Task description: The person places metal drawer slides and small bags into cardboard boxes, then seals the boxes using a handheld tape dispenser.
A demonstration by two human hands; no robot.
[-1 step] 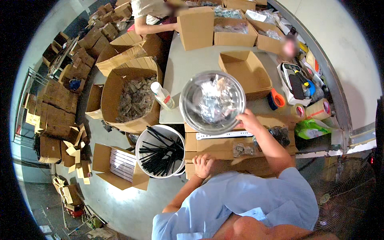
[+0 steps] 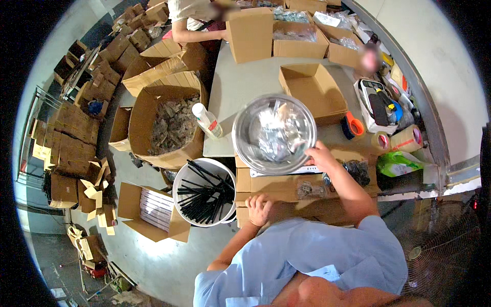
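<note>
Nothing had shifted since the earlier frame. The right hand (image 2: pixel 321 155) had its fingers (image 2: pixel 310 152) curled over the near rim of the steel bowl (image 2: pixel 273 134), at the tabletop (image 2: pixel 240 87) edge. It looked light, rigid and slippery, with loose clear packets (image 2: pixel 276 135) inside, so the rim seemed the best hold. The left hand (image 2: pixel 260 209) lay curled on a cardboard box (image 2: pixel 266 183); I couldn't tell whether it gripped anything.

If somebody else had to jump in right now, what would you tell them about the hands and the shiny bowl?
Right hand: grips the near rim of the metal bowl, which holds clear plastic packets.
Left hand: rests, fingers curled, on the flat cardboard box, holding nothing.
The bowl sits at the grey table edge; the open empty box is behind it, and the white bucket of black sticks is at the left.
</note>
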